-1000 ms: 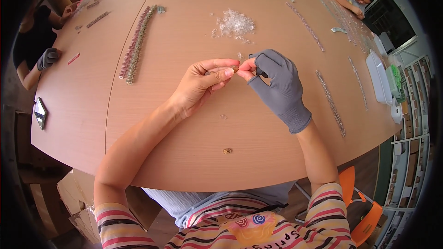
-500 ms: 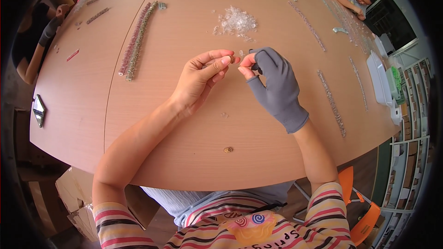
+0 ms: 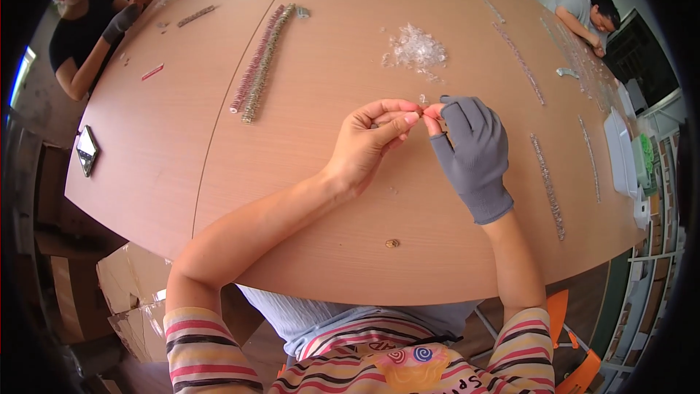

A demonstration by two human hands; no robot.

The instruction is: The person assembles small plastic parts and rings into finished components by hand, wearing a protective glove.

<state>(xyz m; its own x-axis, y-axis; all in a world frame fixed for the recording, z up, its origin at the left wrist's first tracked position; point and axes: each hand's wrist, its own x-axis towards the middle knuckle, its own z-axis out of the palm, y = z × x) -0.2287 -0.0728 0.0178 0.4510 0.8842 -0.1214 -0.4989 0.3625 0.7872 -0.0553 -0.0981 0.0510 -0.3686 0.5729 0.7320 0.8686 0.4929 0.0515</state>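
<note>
My bare left hand (image 3: 370, 138) pinches a small brown piece (image 3: 421, 110) between thumb and forefinger, which mostly cover it. My right hand (image 3: 474, 149), in a grey glove that leaves the thumb and finger ends bare, is closed in a pinch right beside the piece. Whatever its fingertips hold is too small to make out. The fingertips of both hands meet, or nearly meet, above the table. A small golden-brown piece (image 3: 393, 243) lies on the table near its front edge. Beyond my hands is a heap of clear pieces (image 3: 417, 47).
Pink and green coiled strands (image 3: 262, 66) lie left of the heap. More strands (image 3: 547, 186) lie to the right, with a white tray (image 3: 620, 153) at the table's edge. A dark phone-like object (image 3: 87, 151) lies far left. Two people sit across the table's ends.
My hands have drawn closer, so their fingertips now meet or nearly meet at the brown piece, which shows less. The whole view has shifted, and the table things appear further right.
</note>
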